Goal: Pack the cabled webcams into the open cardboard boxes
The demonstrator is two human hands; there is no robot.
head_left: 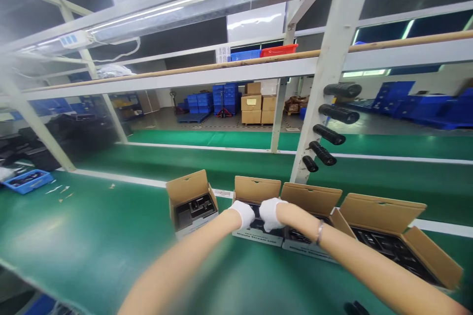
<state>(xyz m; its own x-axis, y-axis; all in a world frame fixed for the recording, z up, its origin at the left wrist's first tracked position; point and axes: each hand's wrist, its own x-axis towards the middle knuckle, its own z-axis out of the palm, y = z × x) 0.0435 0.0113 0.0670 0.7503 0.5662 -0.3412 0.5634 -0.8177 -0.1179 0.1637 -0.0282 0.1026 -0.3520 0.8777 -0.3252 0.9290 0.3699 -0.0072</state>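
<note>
My left hand (244, 214), in a white glove, reaches into the left side of an open cardboard box (257, 237) with a printed white front. At the same box's right side is my right hand (271, 214), also gloved, its fingers curled down at the black insert (256, 221). Both hands look closed; whatever lies between their fingers is hidden. Left of them stands another open box (192, 202) with a black insert and a rectangular recess. Under my right forearm, a third open box (312, 197) is partly covered. The open box at far right (384, 211) holds black parts.
A white upright post (321, 69) with black rolls (328, 134) on pegs rises behind the boxes. A shelf beam (207, 75) crosses above the green table (121, 226). A blue tray (28, 181) sits far left. A dark object (356, 308) lies at the front edge.
</note>
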